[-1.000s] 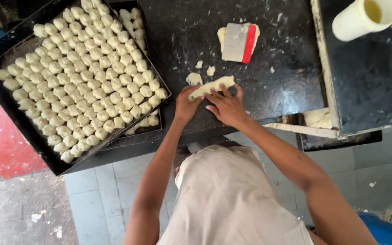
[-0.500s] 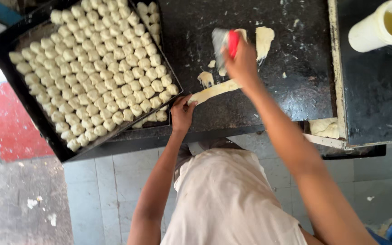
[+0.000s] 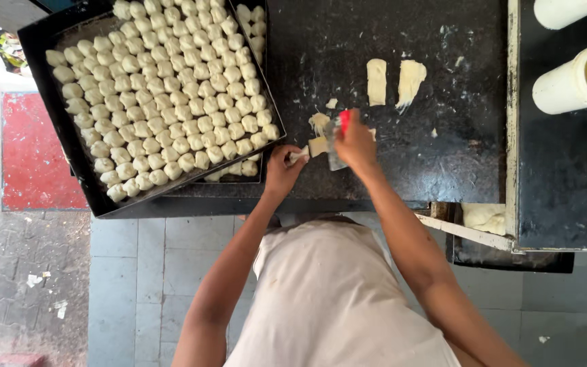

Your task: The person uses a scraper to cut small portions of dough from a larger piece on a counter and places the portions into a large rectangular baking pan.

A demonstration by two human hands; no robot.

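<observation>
Left hand (image 3: 284, 170) is pinching the end of the dough strip (image 3: 315, 146) so it's not sliding around on the dark worktop (image 3: 443, 156), while the right hand (image 3: 356, 144) is gripping a red-handled scraper (image 3: 338, 139) straight down on it. The dough's looking pale, soft and squared off. Further back, two flattened dough pieces (image 3: 393, 81) are sitting apart from the tray (image 3: 69, 163) of little dough balls (image 3: 164, 95).

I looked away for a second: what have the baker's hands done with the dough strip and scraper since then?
The right hand left the pale dough strip, reached up for the red-handled metal scraper, and brought it down onto the strip. The left hand stayed holding the strip's near end. The black tray of small dough pieces and white cups look unchanged.
</observation>
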